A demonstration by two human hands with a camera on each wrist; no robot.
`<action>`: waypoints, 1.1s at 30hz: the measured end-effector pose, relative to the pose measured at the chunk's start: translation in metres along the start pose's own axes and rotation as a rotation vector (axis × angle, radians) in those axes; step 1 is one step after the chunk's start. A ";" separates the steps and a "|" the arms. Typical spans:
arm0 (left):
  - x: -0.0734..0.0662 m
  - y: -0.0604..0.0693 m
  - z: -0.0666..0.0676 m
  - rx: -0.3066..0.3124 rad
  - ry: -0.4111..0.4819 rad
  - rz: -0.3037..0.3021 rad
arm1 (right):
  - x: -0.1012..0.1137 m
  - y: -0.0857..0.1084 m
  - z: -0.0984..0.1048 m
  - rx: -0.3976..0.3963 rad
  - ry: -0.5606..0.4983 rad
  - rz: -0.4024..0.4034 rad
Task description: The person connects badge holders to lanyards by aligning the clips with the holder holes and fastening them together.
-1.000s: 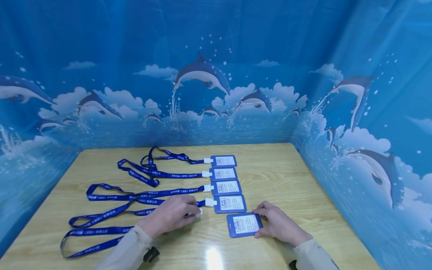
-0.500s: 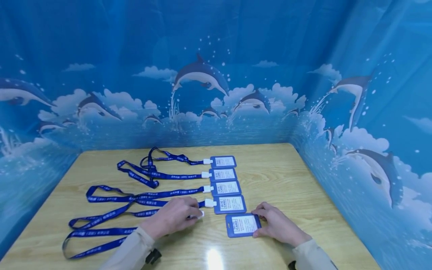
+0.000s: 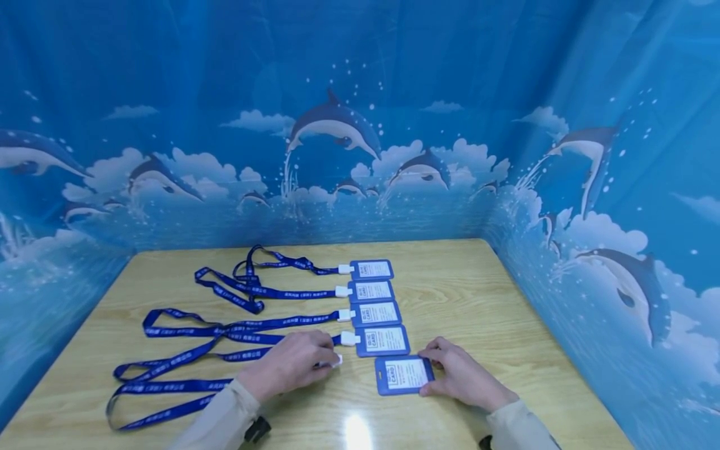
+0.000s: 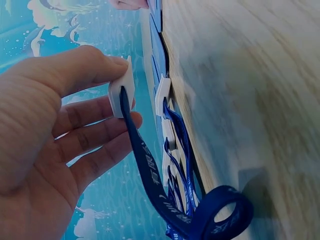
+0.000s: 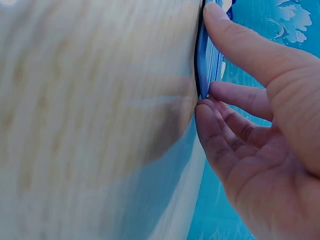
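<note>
My left hand pinches the white plastic clip of a blue lanyard between thumb and fingers, a little above the table. The lanyard's strap trails off to the left in the head view. A blue badge holder with a white card lies flat on the table, its slotted end facing that clip, apart from it. My right hand grips the holder's right end, thumb at the near corner and fingers at the far one. In the right wrist view the holder shows only edge-on.
Beyond the hands, several blue badge holders lie in a column, among them the nearest holder, each joined by a white clip to a lanyard stretching left. The straps cross in places. A dolphin-print curtain borders the wooden table.
My left hand has shifted very slightly right with the clip. The badge holder under my right hand has edged slightly left. The other badges have stayed in place.
</note>
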State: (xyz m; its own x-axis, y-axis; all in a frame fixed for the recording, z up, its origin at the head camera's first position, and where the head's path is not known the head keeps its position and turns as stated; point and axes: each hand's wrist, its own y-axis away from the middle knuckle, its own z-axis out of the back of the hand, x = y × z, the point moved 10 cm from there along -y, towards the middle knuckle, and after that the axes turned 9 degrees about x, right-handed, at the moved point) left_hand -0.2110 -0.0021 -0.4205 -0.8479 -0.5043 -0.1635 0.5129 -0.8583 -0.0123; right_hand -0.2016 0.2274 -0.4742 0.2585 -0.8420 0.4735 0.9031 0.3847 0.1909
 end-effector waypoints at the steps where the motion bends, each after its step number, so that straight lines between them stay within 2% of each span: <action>1: 0.000 0.000 0.000 0.002 -0.001 -0.001 | 0.000 0.000 0.000 0.001 -0.001 -0.001; 8: 0.001 -0.001 -0.004 0.025 0.005 0.020 | 0.002 -0.001 0.000 -0.006 0.002 0.002; 21: -0.005 -0.005 -0.010 0.032 0.020 0.001 | -0.001 0.000 -0.002 -0.006 -0.041 -0.006; 33: -0.006 -0.008 -0.012 0.048 0.014 0.000 | 0.002 -0.001 0.000 -0.016 -0.025 0.020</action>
State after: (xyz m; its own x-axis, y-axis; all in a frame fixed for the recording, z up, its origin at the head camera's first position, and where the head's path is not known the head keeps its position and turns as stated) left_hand -0.2080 0.0093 -0.4315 -0.8455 -0.5035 -0.1778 0.5059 -0.8619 0.0346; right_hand -0.2020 0.2255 -0.4738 0.2680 -0.8246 0.4982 0.9033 0.3948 0.1676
